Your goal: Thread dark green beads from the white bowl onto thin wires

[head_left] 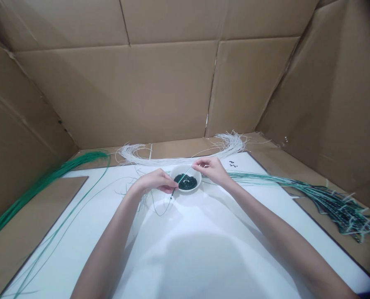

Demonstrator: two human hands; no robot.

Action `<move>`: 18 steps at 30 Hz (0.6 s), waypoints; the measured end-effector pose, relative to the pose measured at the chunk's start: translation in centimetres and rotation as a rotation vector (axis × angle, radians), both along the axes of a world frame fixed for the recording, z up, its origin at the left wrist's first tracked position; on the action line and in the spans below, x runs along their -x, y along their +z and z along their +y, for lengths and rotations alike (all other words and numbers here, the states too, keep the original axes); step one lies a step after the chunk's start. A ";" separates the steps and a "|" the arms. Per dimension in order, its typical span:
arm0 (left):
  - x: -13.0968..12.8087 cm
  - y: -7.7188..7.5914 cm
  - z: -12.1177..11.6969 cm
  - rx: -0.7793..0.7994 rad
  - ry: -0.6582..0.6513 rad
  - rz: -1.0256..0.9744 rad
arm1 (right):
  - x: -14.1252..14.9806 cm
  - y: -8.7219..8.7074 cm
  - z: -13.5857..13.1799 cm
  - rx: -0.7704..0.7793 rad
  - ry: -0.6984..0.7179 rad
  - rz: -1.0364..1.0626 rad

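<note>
Head view: both hands mid-frame over the white table (203, 232). Green strand (185, 175) pulled straight between them; can't tell if that stretch is plain thread or has a needle in it. Long axis diagonal, lower left to upper right, crossing above the white bowl (188, 190) and its dark green beads (188, 184).

Left hand (154, 181): fingers closed, pinching the strand's lower end at the bowl's left edge. Right hand (214, 170): fingertips together on the upper end, at the bowl's upper right. Right fingers sit higher in the frame. Both hands are right by the bowl; the left fingers look a bit nearer the bead pile, the right ones out over the rim. Beads lie under the strand, between the two grips.

Just below the left fingers, a short row of dark beads (172, 193) hangs close to the pinch; thin thread loop (160, 215) curves down and left from there. That row lies on the left hand's side, away from the right fingers.

Around: white thread bundle (234, 145) curved behind the bowl, green thread bundle (38, 195) at left, beaded strands (343, 211) at right, few loose beads (232, 163) right of the bowl, cardboard (172, 83) across the top. Bead holes too small to make out.
</note>
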State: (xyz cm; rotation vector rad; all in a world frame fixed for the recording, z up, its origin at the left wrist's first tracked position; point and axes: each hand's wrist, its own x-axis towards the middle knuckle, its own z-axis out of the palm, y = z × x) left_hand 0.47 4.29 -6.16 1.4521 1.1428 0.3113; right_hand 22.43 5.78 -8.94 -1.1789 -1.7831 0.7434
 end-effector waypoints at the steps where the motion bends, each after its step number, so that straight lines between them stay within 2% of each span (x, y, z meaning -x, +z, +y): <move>1: 0.1 0.0 0.0 -0.005 -0.008 0.013 | -0.1 0.0 0.1 0.000 -0.011 0.002; 5: 0.7 0.1 0.1 -0.017 -0.045 0.080 | -0.2 0.0 0.1 0.009 -0.014 0.033; 7: 0.6 0.3 0.0 -0.079 -0.063 0.090 | 0.2 0.1 -0.1 0.022 0.011 0.048; 11: -0.7 0.3 -0.5 -0.276 -0.051 -0.096 | 1.1 0.0 -0.8 0.030 0.050 0.042; 13: -1.6 0.0 -0.7 -0.294 0.008 -0.190 | 1.5 0.0 -1.1 0.012 0.052 0.033; 18: -2.6 -1.1 -0.5 -0.166 0.210 -0.260 | 2.0 -0.3 -1.2 0.067 0.094 0.084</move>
